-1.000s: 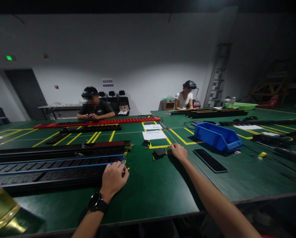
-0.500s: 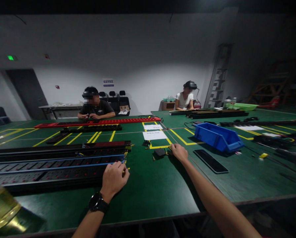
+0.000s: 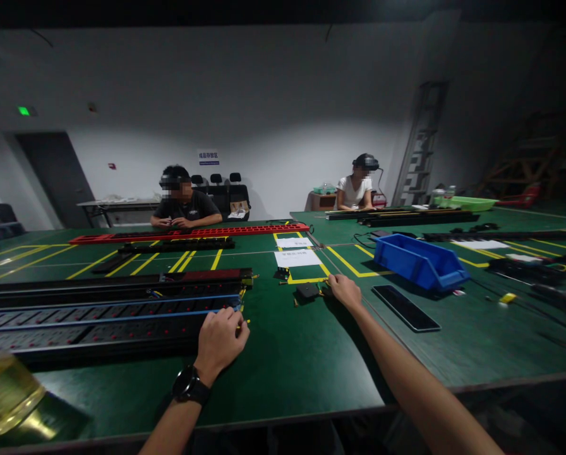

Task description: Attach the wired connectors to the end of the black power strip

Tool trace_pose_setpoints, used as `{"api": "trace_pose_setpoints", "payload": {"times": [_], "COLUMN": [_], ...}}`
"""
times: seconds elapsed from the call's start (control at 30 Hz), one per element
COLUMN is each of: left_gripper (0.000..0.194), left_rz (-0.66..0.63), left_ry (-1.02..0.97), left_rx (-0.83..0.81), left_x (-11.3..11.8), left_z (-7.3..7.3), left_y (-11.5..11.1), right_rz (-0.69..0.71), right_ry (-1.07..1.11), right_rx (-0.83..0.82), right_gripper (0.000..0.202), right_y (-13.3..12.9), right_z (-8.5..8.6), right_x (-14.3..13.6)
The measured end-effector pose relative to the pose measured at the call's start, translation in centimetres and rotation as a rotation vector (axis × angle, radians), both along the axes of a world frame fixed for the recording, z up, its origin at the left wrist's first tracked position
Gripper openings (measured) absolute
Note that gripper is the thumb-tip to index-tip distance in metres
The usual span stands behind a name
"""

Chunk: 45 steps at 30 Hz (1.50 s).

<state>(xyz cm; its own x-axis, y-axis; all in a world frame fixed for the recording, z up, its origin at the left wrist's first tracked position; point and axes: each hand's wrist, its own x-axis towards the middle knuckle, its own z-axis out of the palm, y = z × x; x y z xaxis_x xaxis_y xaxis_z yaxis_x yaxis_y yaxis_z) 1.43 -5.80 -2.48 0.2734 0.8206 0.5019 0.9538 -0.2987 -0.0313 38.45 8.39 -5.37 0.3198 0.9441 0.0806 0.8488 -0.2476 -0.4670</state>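
While right fingers (image 3: 335,282) pinch wires (image 3: 321,291), black box (image 3: 306,291) leftward, left fingers (image 3: 228,316) curled, hold unclear

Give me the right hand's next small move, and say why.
Probably slide the small black box toward the left hand: the right hand has its fingers at the box's wires, while the left is by the end of the red-dotted strip, a yellow tip showing near its thumb.

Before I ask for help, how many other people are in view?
2: one person in a dark top, behind the red rail beyond your left hand; another in a white top, behind the dark rails beyond your right hand. The dark right side could hide others.
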Motion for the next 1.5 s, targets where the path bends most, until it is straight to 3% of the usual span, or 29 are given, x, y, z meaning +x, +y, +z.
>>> {"api": "trace_pose_setpoints", "payload": {"times": [1.5], "left_gripper": [0.022], "left_rz": [-0.016], "left_ry": [-0.013], "left_rx": [0.039], "left_x": [-0.03], "left_z": [-0.35], "left_y": [0.23], "right_rz": [-0.013], "right_ry": [-0.025], "right_rx": [-0.022], "right_gripper": [0.055], "right_y": [-0.14], "right_z": [0.18], "right_x": [-0.16]}}
